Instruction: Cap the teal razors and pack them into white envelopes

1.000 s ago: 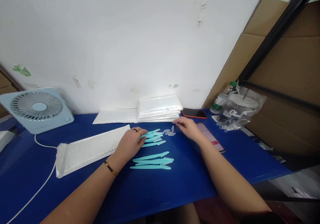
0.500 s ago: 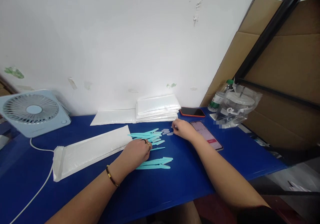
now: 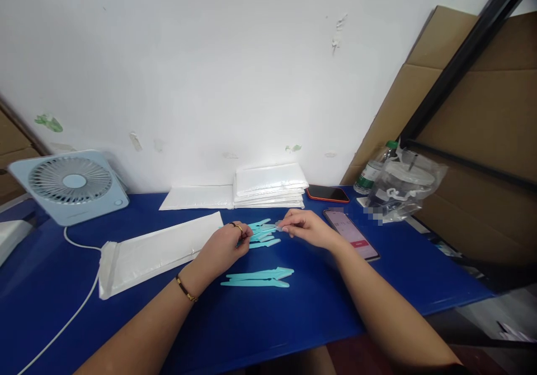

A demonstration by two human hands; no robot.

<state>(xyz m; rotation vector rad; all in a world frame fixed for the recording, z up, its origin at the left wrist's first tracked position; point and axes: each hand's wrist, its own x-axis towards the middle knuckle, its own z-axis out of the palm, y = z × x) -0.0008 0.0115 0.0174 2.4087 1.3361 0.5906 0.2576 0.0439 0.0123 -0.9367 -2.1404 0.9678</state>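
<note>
While pinching a small translucent cover (image 3: pixel 278 226) in the nearly closed right hand (image 3: pixel 306 229), curling the left hand (image 3: pixel 225 246) at turquoise eyebrow razors (image 3: pixel 262 233), cannot tell if gripping any.

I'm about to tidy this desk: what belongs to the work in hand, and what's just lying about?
In the work:
- turquoise tools, by the left hand
- small clear piece, at the right hand
- probably white envelopes

Apparently lying about:
- fan
- orange-edged phone
- lit phone
- bottle
- bagged cup
</note>
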